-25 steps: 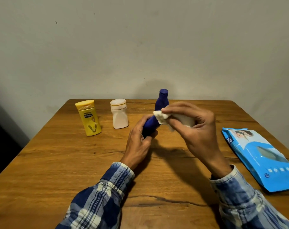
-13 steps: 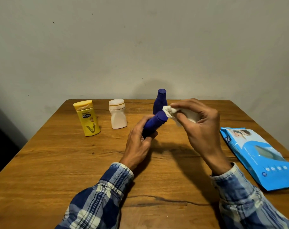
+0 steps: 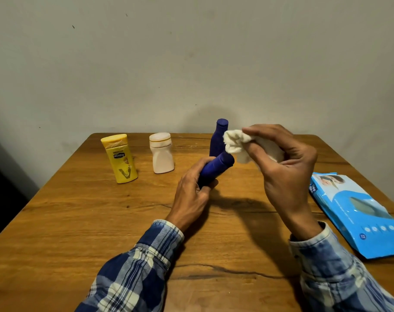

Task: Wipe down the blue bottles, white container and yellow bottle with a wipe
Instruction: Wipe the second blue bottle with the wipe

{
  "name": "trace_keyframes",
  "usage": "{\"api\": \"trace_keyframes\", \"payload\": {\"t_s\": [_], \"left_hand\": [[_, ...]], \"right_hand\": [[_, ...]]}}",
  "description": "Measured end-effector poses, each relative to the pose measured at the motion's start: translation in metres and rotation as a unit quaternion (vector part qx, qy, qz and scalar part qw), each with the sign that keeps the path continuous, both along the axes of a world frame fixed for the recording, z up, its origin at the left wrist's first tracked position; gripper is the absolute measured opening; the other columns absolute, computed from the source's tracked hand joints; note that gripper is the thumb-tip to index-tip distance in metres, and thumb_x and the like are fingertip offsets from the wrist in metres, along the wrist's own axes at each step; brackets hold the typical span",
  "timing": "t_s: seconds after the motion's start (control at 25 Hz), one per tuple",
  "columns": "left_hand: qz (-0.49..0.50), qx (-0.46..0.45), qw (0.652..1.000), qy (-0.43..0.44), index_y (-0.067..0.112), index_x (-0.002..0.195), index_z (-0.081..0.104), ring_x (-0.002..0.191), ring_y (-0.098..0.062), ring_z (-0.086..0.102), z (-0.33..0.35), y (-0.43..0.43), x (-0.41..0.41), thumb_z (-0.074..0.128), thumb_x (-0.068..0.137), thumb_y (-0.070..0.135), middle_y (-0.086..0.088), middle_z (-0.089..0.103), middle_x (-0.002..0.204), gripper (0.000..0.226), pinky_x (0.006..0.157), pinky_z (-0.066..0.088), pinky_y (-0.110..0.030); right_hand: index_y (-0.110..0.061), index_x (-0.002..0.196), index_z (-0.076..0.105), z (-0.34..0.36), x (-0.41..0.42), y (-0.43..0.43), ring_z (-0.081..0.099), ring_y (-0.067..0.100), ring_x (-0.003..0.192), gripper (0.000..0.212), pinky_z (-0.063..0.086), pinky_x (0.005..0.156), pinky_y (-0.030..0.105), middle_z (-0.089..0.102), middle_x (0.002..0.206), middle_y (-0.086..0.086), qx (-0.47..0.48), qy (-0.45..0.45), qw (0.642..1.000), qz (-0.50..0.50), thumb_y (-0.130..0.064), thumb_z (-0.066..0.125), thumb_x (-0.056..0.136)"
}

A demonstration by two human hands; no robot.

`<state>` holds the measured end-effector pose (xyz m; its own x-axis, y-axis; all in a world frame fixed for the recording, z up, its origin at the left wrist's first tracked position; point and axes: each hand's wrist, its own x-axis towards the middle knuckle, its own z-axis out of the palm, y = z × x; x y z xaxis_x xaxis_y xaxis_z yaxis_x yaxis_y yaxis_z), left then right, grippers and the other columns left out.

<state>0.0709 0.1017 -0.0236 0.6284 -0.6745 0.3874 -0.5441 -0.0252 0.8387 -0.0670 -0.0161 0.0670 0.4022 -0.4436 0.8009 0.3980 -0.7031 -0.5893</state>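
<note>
My left hand [image 3: 191, 194] grips a dark blue bottle [image 3: 216, 168], tilted with its cap end pointing up and right above the table. My right hand [image 3: 283, 167] pinches a crumpled white wipe [image 3: 235, 145] just above and right of that cap; whether the wipe touches the bottle is unclear. A second blue bottle [image 3: 217, 138] stands upright behind them, partly hidden by the wipe. A white container [image 3: 161, 158] and a yellow bottle [image 3: 121, 158] stand upright at the back left.
A blue pack of wipes [image 3: 358, 212] lies flat near the right edge of the wooden table [image 3: 79, 221]. A plain wall rises directly behind the table's far edge.
The wipe has slid off the held bottle's body toward its cap, and my right hand has lifted slightly up and right. The second blue bottle behind has come into view.
</note>
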Motion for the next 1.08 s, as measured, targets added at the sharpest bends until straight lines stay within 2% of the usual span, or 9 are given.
{"api": "trace_keyframes", "payload": {"t_s": [0.08,0.24,0.36,0.44,0.52,0.72,0.92,1.0,1.08], "left_hand": [[0.004,-0.005,1.0,-0.011,0.048,0.128,0.05,0.108,-0.002,0.058,0.001,0.0,-0.002,0.064,0.089,-0.007,0.007,0.059,0.125,0.069,0.091,0.049,-0.026],[0.015,-0.007,1.0,0.004,0.074,0.12,0.042,0.114,0.008,0.054,0.004,0.003,-0.003,0.061,0.091,-0.008,0.022,0.054,0.124,0.089,0.092,0.049,-0.017],[0.017,-0.025,0.999,0.024,0.061,0.124,0.047,0.116,0.001,0.056,0.003,0.004,-0.001,0.062,0.091,-0.007,0.014,0.057,0.127,0.077,0.094,0.052,-0.023],[0.01,-0.029,0.999,0.025,0.052,0.124,0.051,0.112,0.0,0.058,0.004,0.002,-0.001,0.062,0.09,-0.009,0.013,0.057,0.125,0.07,0.091,0.053,-0.023],[0.01,-0.027,0.999,0.02,0.048,0.124,0.053,0.111,-0.005,0.06,0.004,0.002,-0.002,0.063,0.089,-0.008,0.014,0.057,0.123,0.066,0.093,0.053,-0.03],[0.012,-0.024,0.999,0.023,0.053,0.12,0.048,0.113,0.008,0.054,0.007,0.005,0.0,0.061,0.088,-0.012,0.038,0.052,0.12,0.074,0.09,0.051,-0.02],[0.01,-0.019,1.0,0.004,0.05,0.122,0.052,0.11,0.0,0.056,0.004,0.002,-0.002,0.064,0.089,-0.007,0.018,0.056,0.123,0.067,0.092,0.048,-0.026],[0.01,-0.025,1.0,0.013,0.053,0.122,0.051,0.114,0.003,0.055,0.005,0.003,-0.002,0.063,0.089,-0.008,0.02,0.055,0.124,0.07,0.093,0.048,-0.022],[0.009,-0.036,0.999,0.034,0.053,0.124,0.048,0.117,0.005,0.055,0.007,0.004,-0.001,0.061,0.09,-0.01,0.018,0.056,0.127,0.073,0.09,0.049,-0.018]], "right_hand": [[-0.001,0.109,0.073,-0.003,0.002,-0.001,0.068,0.016,0.104,0.022,0.056,0.087,0.027,0.073,0.108,0.007,0.012,0.018,1.0,0.018,0.005,0.071,0.088],[-0.009,0.104,0.077,-0.011,0.007,0.005,0.069,0.012,0.102,0.024,0.058,0.086,0.032,0.074,0.105,0.0,-0.048,0.118,0.99,0.055,0.004,0.073,0.084],[-0.009,0.102,0.077,-0.003,0.002,0.004,0.07,0.014,0.1,0.023,0.057,0.083,0.027,0.074,0.104,0.0,-0.05,0.139,0.979,0.139,0.004,0.073,0.083],[-0.007,0.104,0.076,-0.001,0.0,-0.002,0.07,0.015,0.1,0.022,0.057,0.083,0.026,0.074,0.105,0.003,0.009,0.09,0.991,0.101,0.005,0.072,0.085],[-0.007,0.107,0.075,-0.003,0.003,-0.006,0.069,0.013,0.101,0.021,0.056,0.084,0.024,0.074,0.107,0.002,0.035,0.067,0.996,0.047,0.001,0.072,0.088],[-0.01,0.109,0.075,-0.009,0.006,0.0,0.067,0.01,0.108,0.027,0.055,0.092,0.025,0.072,0.112,0.0,-0.075,0.145,0.983,0.086,0.001,0.073,0.084],[-0.004,0.11,0.074,-0.004,0.002,-0.005,0.068,0.015,0.107,0.025,0.056,0.09,0.028,0.073,0.111,0.005,-0.014,0.076,0.995,0.066,0.005,0.071,0.086],[-0.006,0.112,0.074,-0.009,0.006,0.001,0.067,0.013,0.111,0.028,0.056,0.094,0.031,0.072,0.115,0.004,-0.064,0.11,0.99,0.057,0.003,0.073,0.086],[-0.008,0.108,0.076,-0.01,0.005,0.001,0.068,0.012,0.108,0.027,0.056,0.092,0.029,0.074,0.111,0.002,-0.096,0.147,0.979,0.104,0.003,0.074,0.083]]}}
